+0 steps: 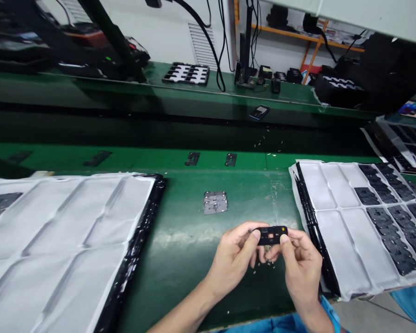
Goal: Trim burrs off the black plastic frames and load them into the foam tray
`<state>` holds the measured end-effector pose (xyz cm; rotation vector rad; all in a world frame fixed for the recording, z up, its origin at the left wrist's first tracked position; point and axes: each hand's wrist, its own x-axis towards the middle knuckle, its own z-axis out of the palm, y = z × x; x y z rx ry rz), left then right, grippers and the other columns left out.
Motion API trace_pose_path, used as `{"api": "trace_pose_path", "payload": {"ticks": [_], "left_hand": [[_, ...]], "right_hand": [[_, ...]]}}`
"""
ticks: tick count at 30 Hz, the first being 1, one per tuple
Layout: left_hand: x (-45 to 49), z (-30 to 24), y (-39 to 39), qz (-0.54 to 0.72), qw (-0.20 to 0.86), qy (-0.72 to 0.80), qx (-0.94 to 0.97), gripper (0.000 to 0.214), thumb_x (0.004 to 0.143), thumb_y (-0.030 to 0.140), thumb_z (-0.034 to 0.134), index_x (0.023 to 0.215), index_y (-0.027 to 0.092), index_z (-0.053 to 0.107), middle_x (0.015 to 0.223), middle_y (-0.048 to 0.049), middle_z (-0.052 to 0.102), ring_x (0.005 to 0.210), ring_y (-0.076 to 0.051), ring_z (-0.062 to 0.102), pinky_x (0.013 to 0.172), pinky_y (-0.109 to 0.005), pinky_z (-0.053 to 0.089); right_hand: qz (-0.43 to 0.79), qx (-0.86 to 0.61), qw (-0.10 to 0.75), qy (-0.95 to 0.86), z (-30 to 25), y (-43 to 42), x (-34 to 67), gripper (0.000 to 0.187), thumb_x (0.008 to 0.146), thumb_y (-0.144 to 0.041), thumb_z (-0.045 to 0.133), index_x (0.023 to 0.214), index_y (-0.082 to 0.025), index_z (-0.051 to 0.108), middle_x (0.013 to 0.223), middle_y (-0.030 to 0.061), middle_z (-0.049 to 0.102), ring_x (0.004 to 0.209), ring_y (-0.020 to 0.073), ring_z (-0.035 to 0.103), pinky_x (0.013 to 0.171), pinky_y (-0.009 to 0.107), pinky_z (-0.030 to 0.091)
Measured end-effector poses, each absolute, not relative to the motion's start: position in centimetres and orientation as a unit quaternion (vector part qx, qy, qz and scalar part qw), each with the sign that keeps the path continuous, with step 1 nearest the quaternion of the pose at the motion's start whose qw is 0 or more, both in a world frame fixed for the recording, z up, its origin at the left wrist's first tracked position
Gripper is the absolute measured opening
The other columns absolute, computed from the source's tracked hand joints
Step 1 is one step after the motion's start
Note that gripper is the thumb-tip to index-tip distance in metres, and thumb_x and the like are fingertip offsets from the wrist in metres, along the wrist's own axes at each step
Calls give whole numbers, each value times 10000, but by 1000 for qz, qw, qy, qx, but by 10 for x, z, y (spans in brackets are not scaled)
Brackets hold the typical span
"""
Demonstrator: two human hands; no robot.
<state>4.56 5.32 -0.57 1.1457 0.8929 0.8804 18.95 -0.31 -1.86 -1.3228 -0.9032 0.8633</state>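
Note:
Both my hands hold one small black plastic part (271,234) just above the green bench, near its front edge. My left hand (233,256) pinches its left end between thumb and fingers. My right hand (300,266) pinches its right end, thumb on top. A short stack of grey metal plates (215,202) lies on the green surface a little beyond my hands. Tiny pale crumbs lie under my fingers.
A large white moulded tray (65,240) lies at the left, mostly bare pockets. Another white tray (336,222) at the right holds several black parts (395,217). Two dark parts (211,159) lie on the green belt beyond. A phone (259,112) and a black tray (186,74) sit further back.

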Motion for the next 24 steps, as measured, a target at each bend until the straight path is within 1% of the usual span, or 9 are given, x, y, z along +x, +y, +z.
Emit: {"api": "trace_pose_path", "payload": {"ticks": [5, 7, 10, 11, 15, 18, 21, 24], "left_hand": [[41, -3, 53, 378, 672, 392, 502, 321, 981, 448, 615, 996, 150, 732, 547, 41, 568, 436, -82, 441, 435, -191, 313], [38, -5, 54, 369, 688, 389, 489, 330, 977, 453, 614, 993, 148, 741, 550, 45, 541, 443, -82, 419, 428, -194, 274], [35, -8, 54, 354, 698, 397, 481, 352, 986, 447, 591, 1004, 138, 758, 574, 43, 519, 451, -80, 408, 432, -200, 248], [35, -8, 53, 355, 688, 403, 488, 348, 988, 436, 586, 997, 138, 765, 598, 37, 527, 459, -80, 419, 441, -204, 262], [36, -4, 49, 388, 601, 423, 557, 303, 989, 386, 595, 944, 152, 783, 720, 8, 577, 515, -87, 501, 537, -230, 392], [38, 0, 44, 373, 600, 425, 566, 307, 1001, 391, 579, 972, 154, 773, 751, 2, 599, 507, -86, 502, 532, -232, 395], [37, 1, 42, 336, 636, 429, 546, 327, 1014, 412, 558, 1029, 144, 746, 659, 27, 574, 485, -90, 468, 500, -222, 357], [36, 1, 42, 327, 643, 440, 535, 341, 1016, 427, 553, 1055, 137, 728, 568, 58, 509, 477, -97, 445, 493, -218, 343]], "right_hand": [[376, -549, 614, -425, -18, -6, 192, 158, 1033, -334, 651, 1032, -179, 683, 660, 22, 767, 547, 178, 753, 533, 249, 618], [387, -542, 606, -435, -18, -7, 194, 171, 1035, -320, 646, 1118, -177, 690, 673, 15, 760, 540, 168, 741, 533, 245, 611], [405, -540, 582, -454, -21, -9, 198, 252, 1043, -298, 630, 1253, -172, 686, 676, 5, 746, 547, 155, 724, 559, 242, 614], [404, -541, 577, -460, -21, -9, 199, 251, 1042, -293, 630, 1253, -174, 696, 682, 4, 743, 559, 151, 722, 573, 239, 614], [389, -557, 572, -460, -24, -9, 201, 200, 1020, -306, 656, 1157, -188, 741, 767, 17, 736, 620, 145, 713, 613, 230, 602], [391, -568, 571, -446, -24, -7, 199, 200, 1022, -343, 643, 1070, -184, 754, 706, 0, 688, 539, 128, 650, 528, 212, 543], [402, -565, 571, -438, -24, -6, 198, 212, 1017, -358, 644, 1004, -180, 758, 656, -9, 661, 497, 114, 606, 492, 202, 500], [422, -548, 569, -444, -24, -7, 198, 207, 1015, -345, 640, 1072, -187, 762, 721, 13, 704, 561, 127, 646, 550, 210, 534]]}}
